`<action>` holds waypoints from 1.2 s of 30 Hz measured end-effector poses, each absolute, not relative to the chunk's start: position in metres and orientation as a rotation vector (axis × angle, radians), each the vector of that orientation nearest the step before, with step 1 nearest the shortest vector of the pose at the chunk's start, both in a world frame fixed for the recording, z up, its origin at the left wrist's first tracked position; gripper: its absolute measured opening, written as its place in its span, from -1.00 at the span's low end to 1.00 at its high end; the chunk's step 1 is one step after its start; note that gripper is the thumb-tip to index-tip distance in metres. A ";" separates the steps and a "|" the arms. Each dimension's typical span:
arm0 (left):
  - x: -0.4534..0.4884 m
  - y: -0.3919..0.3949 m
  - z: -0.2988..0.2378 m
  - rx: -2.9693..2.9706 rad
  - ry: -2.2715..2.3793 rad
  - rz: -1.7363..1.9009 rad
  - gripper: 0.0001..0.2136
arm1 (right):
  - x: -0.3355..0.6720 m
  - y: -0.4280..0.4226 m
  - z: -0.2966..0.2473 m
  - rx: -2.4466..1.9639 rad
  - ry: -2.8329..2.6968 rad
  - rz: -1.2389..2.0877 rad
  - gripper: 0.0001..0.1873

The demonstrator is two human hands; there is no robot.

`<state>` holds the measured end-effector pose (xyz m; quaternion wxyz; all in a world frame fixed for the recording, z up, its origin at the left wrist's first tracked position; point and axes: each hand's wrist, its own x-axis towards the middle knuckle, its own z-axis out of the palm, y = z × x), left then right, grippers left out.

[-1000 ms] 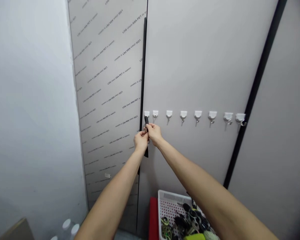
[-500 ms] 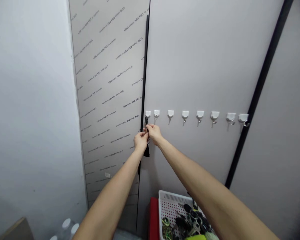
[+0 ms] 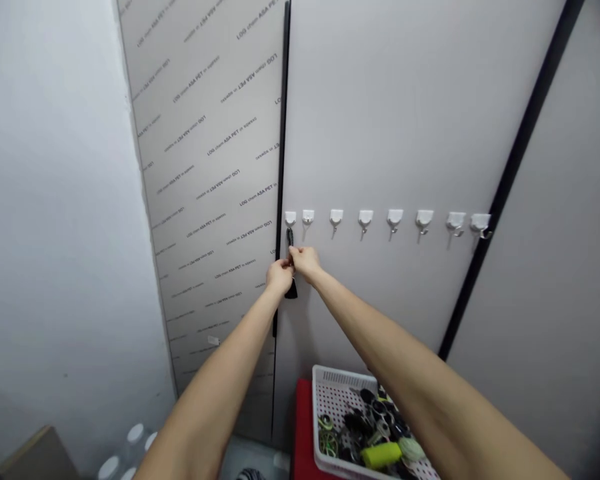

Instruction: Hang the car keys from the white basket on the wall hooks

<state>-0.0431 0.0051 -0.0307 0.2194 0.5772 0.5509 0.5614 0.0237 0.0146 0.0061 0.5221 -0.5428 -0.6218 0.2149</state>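
A black keychain (image 3: 290,236) with a braided-looking strap hangs at the leftmost white hook (image 3: 291,217) on the grey panel. My right hand (image 3: 306,261) pinches the strap from the right, just beneath that hook. From the left, my left hand (image 3: 281,275) closes on the keychain slightly lower, its fingertips meeting those of the right. A flat black end piece (image 3: 291,291) dangles below both hands. The middle of the keychain is hidden by my fingers. Whether its top loop sits fully on the hook I cannot tell.
Several more white hooks (image 3: 365,217) run in a row rightward. Below stands a white basket (image 3: 343,379) of keychains and small items on something red (image 3: 303,427). A black vertical handle strip (image 3: 283,133) borders the printed panel. White-capped bottles (image 3: 135,433) stand lower left.
The view has tilted slightly down, so the hooks appear higher and more of the basket shows. Both hands stay on the keychain; its metal ring, visible before, is now mostly covered.
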 end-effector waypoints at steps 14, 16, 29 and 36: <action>-0.034 -0.050 -0.088 1.846 1.558 1.670 -0.73 | 0.180 -0.117 -0.109 -1.551 -2.148 0.834 -0.78; -0.017 -0.073 -0.117 1.913 1.430 1.453 -0.76 | 0.200 -0.134 -0.138 -1.659 -2.267 0.771 -0.76; 0.076 -0.132 -0.193 2.441 1.205 0.370 -0.77 | 0.222 -0.149 -0.172 -1.619 -2.273 0.465 -0.82; 0.075 -0.132 -0.194 2.456 1.148 0.375 -0.79 | 0.215 -0.136 -0.155 -1.492 -1.864 0.737 -0.80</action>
